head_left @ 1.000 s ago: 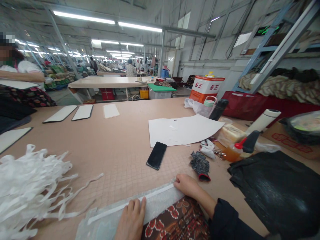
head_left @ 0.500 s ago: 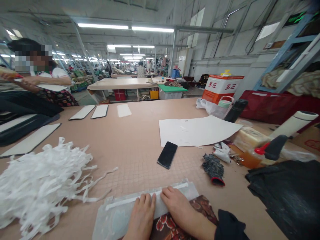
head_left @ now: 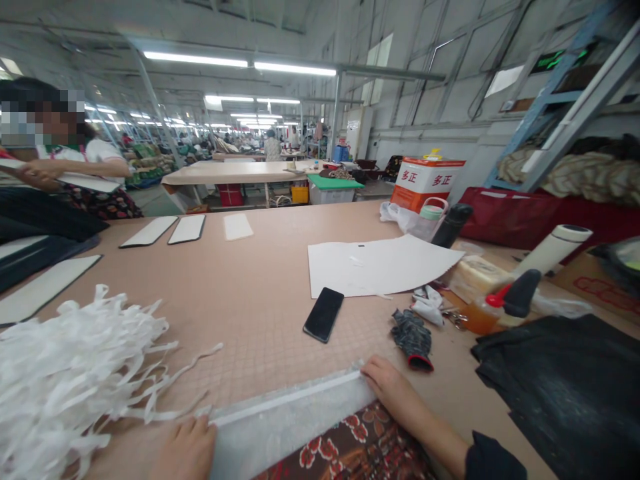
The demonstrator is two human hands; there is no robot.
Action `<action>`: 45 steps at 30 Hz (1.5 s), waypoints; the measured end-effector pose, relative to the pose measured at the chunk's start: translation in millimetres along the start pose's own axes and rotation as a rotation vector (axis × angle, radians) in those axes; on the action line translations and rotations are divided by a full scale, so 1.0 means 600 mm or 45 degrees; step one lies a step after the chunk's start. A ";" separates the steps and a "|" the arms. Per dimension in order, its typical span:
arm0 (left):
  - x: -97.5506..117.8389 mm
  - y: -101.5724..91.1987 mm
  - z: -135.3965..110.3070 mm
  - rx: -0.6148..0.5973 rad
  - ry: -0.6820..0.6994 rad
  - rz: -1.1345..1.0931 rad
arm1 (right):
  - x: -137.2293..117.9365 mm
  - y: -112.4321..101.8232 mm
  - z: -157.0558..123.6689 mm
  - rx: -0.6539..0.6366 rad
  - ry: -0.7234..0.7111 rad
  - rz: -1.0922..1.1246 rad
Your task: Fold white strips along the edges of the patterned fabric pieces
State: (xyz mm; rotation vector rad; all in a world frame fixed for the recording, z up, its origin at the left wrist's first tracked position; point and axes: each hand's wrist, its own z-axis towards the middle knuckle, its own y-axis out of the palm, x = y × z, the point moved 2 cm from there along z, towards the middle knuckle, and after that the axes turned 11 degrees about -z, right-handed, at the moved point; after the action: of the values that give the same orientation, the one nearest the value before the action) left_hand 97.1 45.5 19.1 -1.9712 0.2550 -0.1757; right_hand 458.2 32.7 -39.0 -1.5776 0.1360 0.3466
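Note:
A pale, translucent sheet (head_left: 280,425) with a white strip (head_left: 295,398) along its far edge lies at the table's front. My left hand (head_left: 187,443) is closed on the strip's left end, its fingers curled and partly cut off by the picture's bottom. At the right end, my right hand (head_left: 393,387) pinches the strip's corner with its fingers together. Between my hands the strip runs straight. Brown fabric with red flowers (head_left: 345,443) covers the sheet's near side and passes under my right forearm.
A heap of white tape (head_left: 85,367) lies left. Beyond my hands are a phone (head_left: 324,315), a dark glove (head_left: 413,339) and a large white sheet (head_left: 370,267). Black material (head_left: 555,380), a glue bottle (head_left: 487,313) and a flask (head_left: 555,250) sit right. A co-worker (head_left: 80,160) stands far left.
My hands have moved apart from the sheet's middle to the two ends of the white strip. The view has shifted slightly to the right.

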 end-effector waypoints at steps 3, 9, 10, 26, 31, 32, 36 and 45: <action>0.060 -0.035 0.036 0.058 0.162 -0.006 | 0.004 0.000 0.013 -0.017 0.146 -0.088; 0.210 -0.052 0.108 0.059 0.550 -0.341 | 0.005 -0.001 0.021 -0.088 0.202 -0.156; 0.231 -0.049 0.118 0.069 0.580 -0.383 | 0.007 0.000 0.021 -0.084 0.199 -0.146; 0.340 -0.002 0.182 0.328 0.486 -0.662 | 0.007 -0.006 0.019 -0.038 0.219 -0.177; 0.336 -0.005 0.172 0.347 0.536 -0.707 | 0.001 -0.026 0.009 0.021 0.186 -0.142; 0.336 -0.006 0.170 0.354 0.558 -0.718 | 0.003 -0.029 0.009 0.003 0.198 -0.088; 0.339 -0.011 0.169 0.343 0.596 -0.812 | 0.017 -0.025 0.017 -0.020 0.224 0.350; 0.342 -0.003 0.185 0.200 0.520 -0.981 | 0.028 0.005 0.039 0.055 0.215 0.755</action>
State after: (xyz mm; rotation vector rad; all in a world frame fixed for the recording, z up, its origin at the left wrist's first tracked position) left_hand 321.9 91.5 -22.2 -1.7721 -0.2672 -1.0648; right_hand 469.8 58.1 -47.3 -1.4990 0.7451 0.6638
